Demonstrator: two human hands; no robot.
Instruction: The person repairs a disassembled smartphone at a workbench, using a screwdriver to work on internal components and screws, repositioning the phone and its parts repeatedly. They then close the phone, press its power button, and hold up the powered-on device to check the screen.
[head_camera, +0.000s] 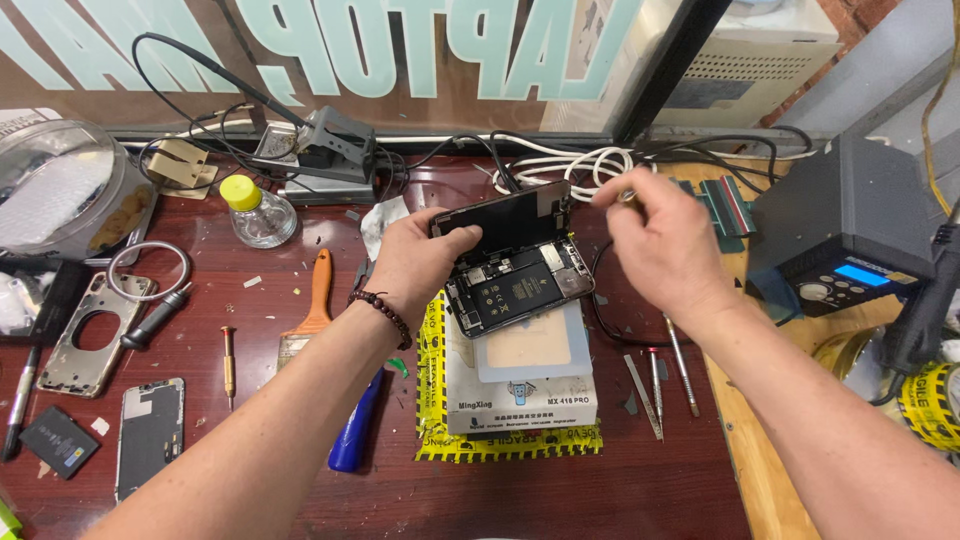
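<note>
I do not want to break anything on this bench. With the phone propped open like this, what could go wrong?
The left hand holds the lifted screen tilted over the opened phone body; tilting it further might strain whatever joins them. The right hand pinches a small metal tool above the exposed insides; a slip could scratch them. The phone sits on a raised pad and could slide off.

hands (420, 262): 2 | opened phone (515, 285): 1 | brush (310, 310): 1 | bottle (256, 212): 1
</note>
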